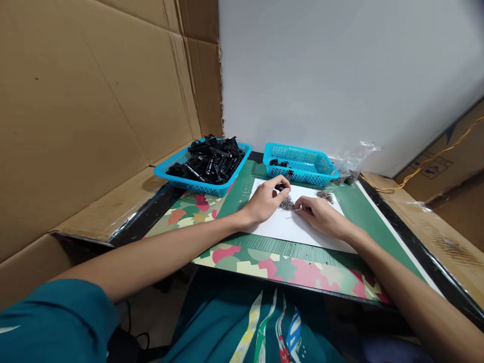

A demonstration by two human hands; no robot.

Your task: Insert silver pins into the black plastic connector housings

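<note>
Head camera, set above the near side of the white sheet (280,227)
The single view faces forward and down at close range, over the sheet to the pale wall (340,70) beyond it

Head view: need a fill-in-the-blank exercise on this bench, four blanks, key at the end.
1. In the picture, the fuller basket is on the ____ of the emptier basket.
2. The sheet under the hands is coloured ____.
3. The left hand holds a part coloured ____.
4. In the picture, the clear plastic bag is to the ____ of the emptier basket.

Missing words: left; white; black; right.
</note>
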